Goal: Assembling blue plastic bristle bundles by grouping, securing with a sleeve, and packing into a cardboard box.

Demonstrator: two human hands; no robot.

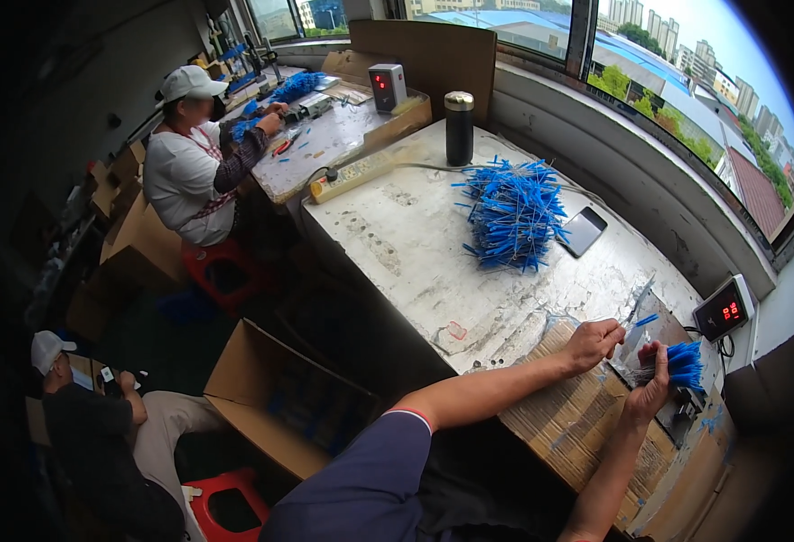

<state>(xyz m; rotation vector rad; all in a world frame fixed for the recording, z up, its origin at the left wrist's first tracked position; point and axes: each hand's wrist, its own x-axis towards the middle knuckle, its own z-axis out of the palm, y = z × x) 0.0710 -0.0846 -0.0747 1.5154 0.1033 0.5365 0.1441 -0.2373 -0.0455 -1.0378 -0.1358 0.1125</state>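
My left hand (593,347) is closed in a pinch above the cardboard on the workbench. A thin wire-like piece with a blue end (646,320) sticks out to the right of its fingertips. Wrapped round a bundle of similar blue-ended pieces (686,365), my right hand (651,383) is closed at the bench's right end. The blue ends of the bundle point right, away from the palm. Under the hands lies a metal plate or fixture (630,350), partly hidden by them. A large heap of blue-ended pieces (512,215) lies farther back on the white bench.
A phone (583,232) and a black flask (459,129) stand or lie near the heap. A digital display box (724,310) is at the right. Corrugated cardboard (586,411) covers the near edge. An open carton (266,397) is left; two people sit beyond.
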